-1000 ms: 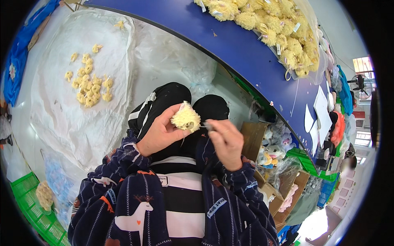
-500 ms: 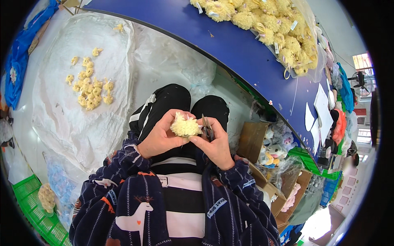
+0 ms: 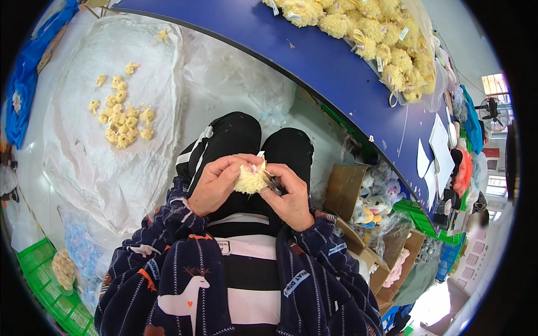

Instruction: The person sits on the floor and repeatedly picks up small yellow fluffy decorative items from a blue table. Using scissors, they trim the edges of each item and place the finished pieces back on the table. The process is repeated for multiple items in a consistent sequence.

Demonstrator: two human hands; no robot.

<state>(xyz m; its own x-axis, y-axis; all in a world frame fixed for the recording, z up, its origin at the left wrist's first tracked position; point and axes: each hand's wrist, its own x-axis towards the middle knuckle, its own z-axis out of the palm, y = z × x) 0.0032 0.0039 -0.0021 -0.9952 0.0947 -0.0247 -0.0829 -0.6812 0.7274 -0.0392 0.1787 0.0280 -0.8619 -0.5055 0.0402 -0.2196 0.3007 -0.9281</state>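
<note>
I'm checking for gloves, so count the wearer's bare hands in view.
2. The left hand grips the yellow fluffy piece from the left; the right hand is at the piece's right side, holding a partly hidden dark tool. Both hands show, though not completely.

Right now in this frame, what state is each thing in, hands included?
yellow plush: gripped by the left hand
dark metal tool: held in the right hand, open or shut unclear
left hand: closed on the plush
right hand: closed on the tool
white sheet: spread out, wrinkled
small yellow pieces: mostly clustered, some apart
yellow plush pile: heaped on the blue table
</note>
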